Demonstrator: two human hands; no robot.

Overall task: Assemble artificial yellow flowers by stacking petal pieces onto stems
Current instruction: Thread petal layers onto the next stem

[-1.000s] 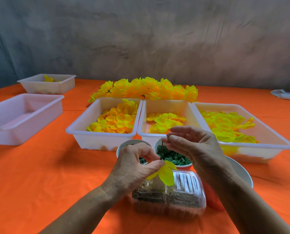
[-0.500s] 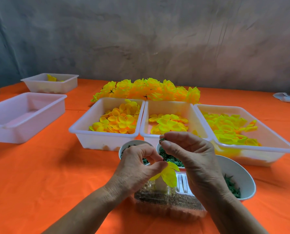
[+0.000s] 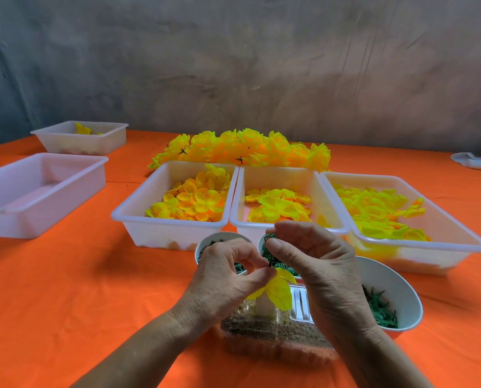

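Petal piece point(image 3: 279, 292), judged light and floppy, is pinched at its centre by left hand point(image 3: 228, 273); right hand point(image 3: 312, 264) fingers pinch green ring point(image 3: 270, 237).

Three trays side by side on the table point(image 3: 65, 289): left tray point(image 3: 138, 219), middle tray point(image 3: 242, 203), right tray point(image 3: 457, 233), each with petal pieces inside. Behind them, a heap of finished flowers point(image 3: 242, 148). Far left, two more trays, one point(image 3: 15, 217) before the other point(image 3: 93, 147). Before the three trays, three bowls in a row, nearest the right one point(image 3: 396, 287). Closest of all, a clear box point(image 3: 275, 343), under both hands
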